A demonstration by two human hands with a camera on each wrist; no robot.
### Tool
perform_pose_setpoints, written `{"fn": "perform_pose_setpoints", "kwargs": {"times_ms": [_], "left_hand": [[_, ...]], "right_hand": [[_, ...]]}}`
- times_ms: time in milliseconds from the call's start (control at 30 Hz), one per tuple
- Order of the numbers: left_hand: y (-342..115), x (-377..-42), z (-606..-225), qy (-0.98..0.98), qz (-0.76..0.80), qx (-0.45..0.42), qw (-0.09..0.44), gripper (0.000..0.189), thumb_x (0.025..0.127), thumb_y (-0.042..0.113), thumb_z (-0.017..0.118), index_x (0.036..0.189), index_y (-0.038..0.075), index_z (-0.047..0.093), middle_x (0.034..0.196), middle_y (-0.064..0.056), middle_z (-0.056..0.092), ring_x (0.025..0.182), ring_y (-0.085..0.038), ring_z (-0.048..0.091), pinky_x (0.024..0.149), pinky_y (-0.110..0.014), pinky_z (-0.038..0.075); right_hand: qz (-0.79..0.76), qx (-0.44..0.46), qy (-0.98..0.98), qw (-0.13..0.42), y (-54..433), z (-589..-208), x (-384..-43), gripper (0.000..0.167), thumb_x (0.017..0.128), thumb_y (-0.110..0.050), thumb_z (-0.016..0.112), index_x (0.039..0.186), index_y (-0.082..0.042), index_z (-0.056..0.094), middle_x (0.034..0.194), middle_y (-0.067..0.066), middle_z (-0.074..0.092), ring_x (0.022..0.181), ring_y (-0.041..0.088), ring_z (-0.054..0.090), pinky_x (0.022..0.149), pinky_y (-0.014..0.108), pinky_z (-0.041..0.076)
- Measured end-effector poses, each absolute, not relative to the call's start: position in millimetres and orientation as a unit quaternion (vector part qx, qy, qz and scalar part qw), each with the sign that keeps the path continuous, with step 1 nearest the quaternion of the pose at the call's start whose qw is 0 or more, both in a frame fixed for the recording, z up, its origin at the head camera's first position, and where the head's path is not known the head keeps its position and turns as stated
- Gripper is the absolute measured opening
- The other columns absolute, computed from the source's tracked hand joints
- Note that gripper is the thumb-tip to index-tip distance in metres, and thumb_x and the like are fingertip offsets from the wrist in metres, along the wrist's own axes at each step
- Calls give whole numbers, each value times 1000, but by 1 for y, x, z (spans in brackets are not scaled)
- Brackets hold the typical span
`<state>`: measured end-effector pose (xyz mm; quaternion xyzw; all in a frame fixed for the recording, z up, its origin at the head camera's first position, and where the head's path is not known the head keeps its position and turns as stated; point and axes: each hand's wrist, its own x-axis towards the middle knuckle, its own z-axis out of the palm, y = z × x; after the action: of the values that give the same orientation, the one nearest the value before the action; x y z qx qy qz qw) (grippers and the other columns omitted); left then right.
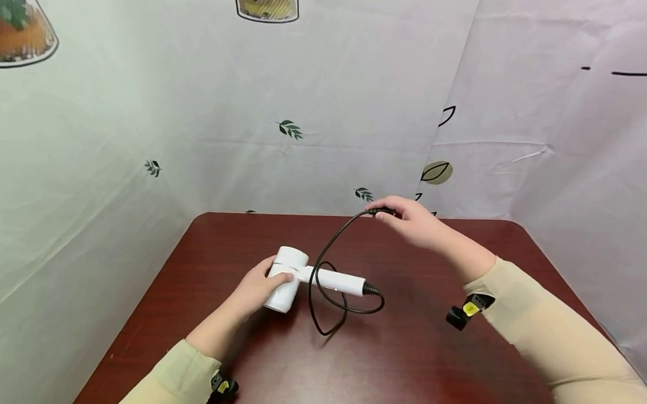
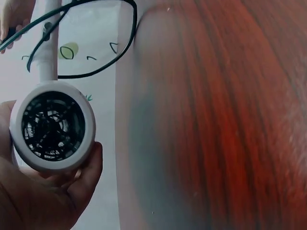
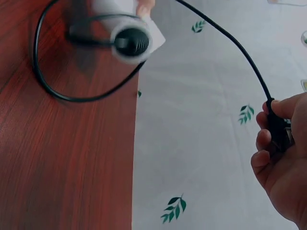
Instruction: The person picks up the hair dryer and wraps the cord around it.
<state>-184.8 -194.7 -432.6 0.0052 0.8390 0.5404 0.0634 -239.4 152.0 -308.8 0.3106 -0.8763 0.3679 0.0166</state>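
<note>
A white hair dryer [image 1: 335, 281] is held over the table, its handle pointing right. My left hand [image 1: 261, 288] grips it round the barrel; in the left wrist view the dark round grille [image 2: 53, 126] faces the camera. From the handle's end a black cord [image 1: 312, 305] loops round the handle and rises to the right. My right hand [image 1: 411, 221] pinches the plug [image 3: 278, 127] at the cord's end, above the table's far edge. Fingers partly cover the plug, so its prongs are hard to make out.
The dark red wooden table [image 1: 416, 342] has rounded far corners. Behind it and at both sides hangs a pale cloth [image 1: 350, 74] printed with leaves and plant jars. A black wrist camera [image 1: 458, 316] sits on the right sleeve, another wrist camera [image 1: 223, 386] on the left.
</note>
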Motion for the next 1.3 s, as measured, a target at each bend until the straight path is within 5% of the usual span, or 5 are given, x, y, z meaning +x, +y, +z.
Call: {"fn": "perform_pose_setpoints", "kwargs": {"times_ms": [167,533,1300], "left_hand": [[-187,-183,-433,837,539,15,87,62,89,31,70,145,16,48,105,-10,66,79,-21,65,68,-35,53],[-178,-178,-431,824,544,78,139,65,89,27,67,148,10,44,102,-9,66,80,-20,64,68,-34,53],[-193,-179,-434,800,566,97,175,62,89,23,63,145,2,43,97,-11,66,79,-20,65,68,-34,54]], "right_hand": [[369,293,-882,31,152,-313,-248,31,103,-24,54,131,-15,63,125,6,62,93,20,59,76,40,47],[343,238,-907,55,153,-334,-269,32,103,-19,55,132,-12,63,135,11,58,115,30,59,93,49,48],[338,120,-931,70,223,-381,-293,36,104,-19,50,136,-5,58,138,22,53,124,38,51,99,54,42]]}}
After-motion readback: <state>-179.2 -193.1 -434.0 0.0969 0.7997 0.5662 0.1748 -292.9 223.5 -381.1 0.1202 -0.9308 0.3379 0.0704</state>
